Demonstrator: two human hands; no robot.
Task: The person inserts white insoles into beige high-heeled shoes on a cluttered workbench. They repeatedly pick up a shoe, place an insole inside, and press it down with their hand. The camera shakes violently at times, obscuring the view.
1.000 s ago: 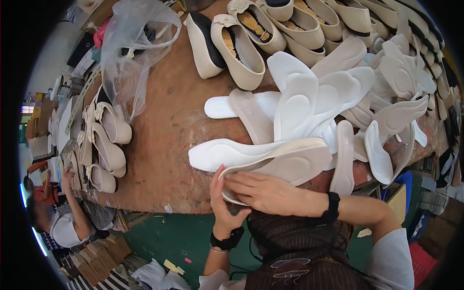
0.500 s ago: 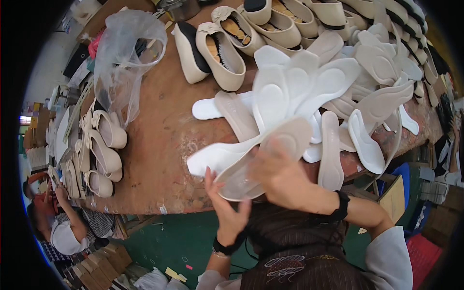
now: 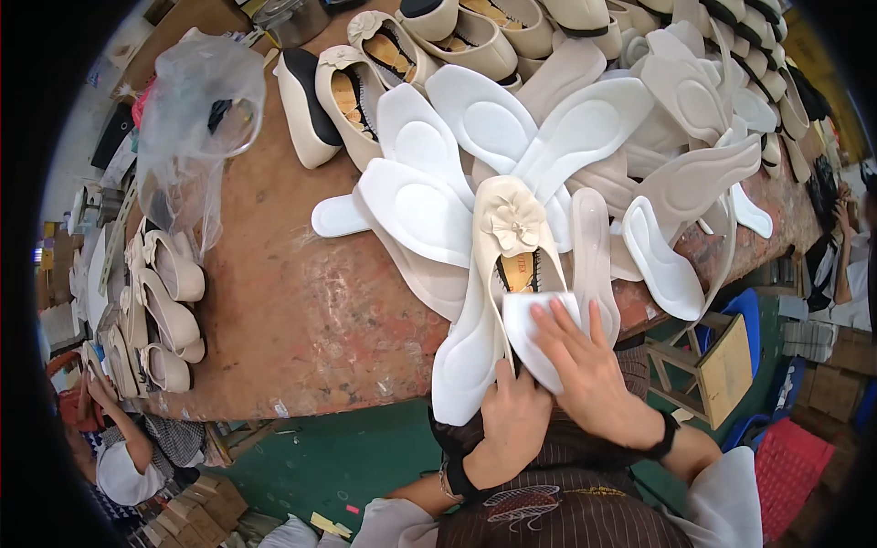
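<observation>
A cream flat shoe [image 3: 512, 196] with a fabric flower on its toe stands upright in front of me, toe pointing away. My left hand [image 3: 513, 422] is closed round its heel end, fingers partly hidden. In my right hand [image 3: 592, 373] is a white insole [image 3: 528, 331], its broad end over the shoe's opening, fingers stretched along the top and thumb hidden. Another white insole [image 3: 457, 374] sticks out past the table edge, left of the shoe. Several white padded insoles [image 3: 416, 215] fan out behind it.
More cream shoes [image 3: 457, 50] crowd the back of the brown table [image 3: 265, 301], and others [image 3: 169, 310] line its left side. A clear plastic bag [image 3: 187, 137] lies far left. Beige insoles [image 3: 708, 192] are heaped right. A wooden stool [image 3: 722, 374] stands off the right edge. Another person [image 3: 128, 447] sits at left.
The beige insole that both hands held is no longer in them. The flowered shoe is now before me, with a white insole at its opening. The view has shifted slightly.
</observation>
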